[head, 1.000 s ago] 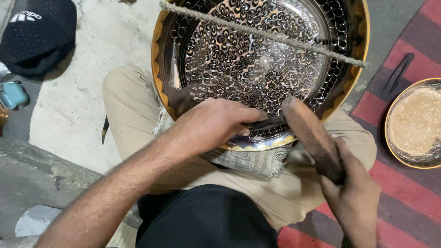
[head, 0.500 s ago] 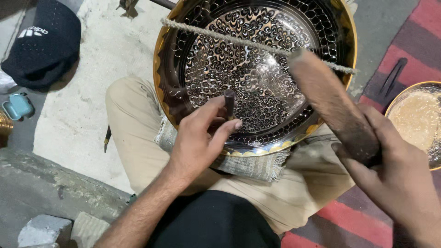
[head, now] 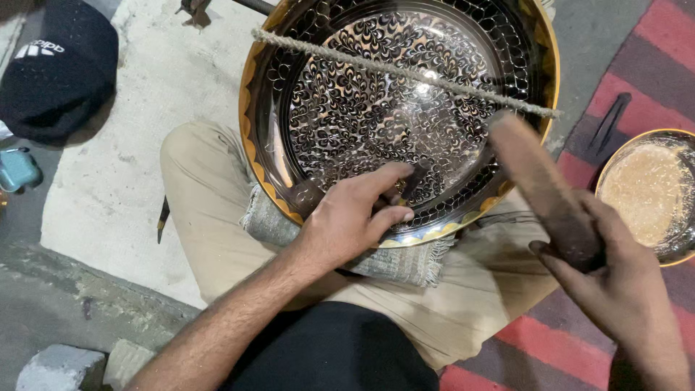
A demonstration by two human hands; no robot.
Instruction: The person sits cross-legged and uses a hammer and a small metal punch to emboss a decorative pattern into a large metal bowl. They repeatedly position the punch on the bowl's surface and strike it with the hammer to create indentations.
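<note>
Pinching a small punch (head: 414, 182) in our left hand (head: 347, 221), we press it to the tray (head: 405, 108) on our lap. Our right hand (head: 622, 289) grips a raised mallet (head: 539, 188); a crooked blow could hit fingers or mar the pattern.

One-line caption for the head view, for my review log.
Left hand steadies a small chisel on an engraved brass tray resting on the lap; right hand raises a wooden mallet.

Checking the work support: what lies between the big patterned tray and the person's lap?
In the head view, a grey fringed cloth lies folded between the patterned tray and the lap, showing just below the tray's near rim, beside the left hand.
</note>
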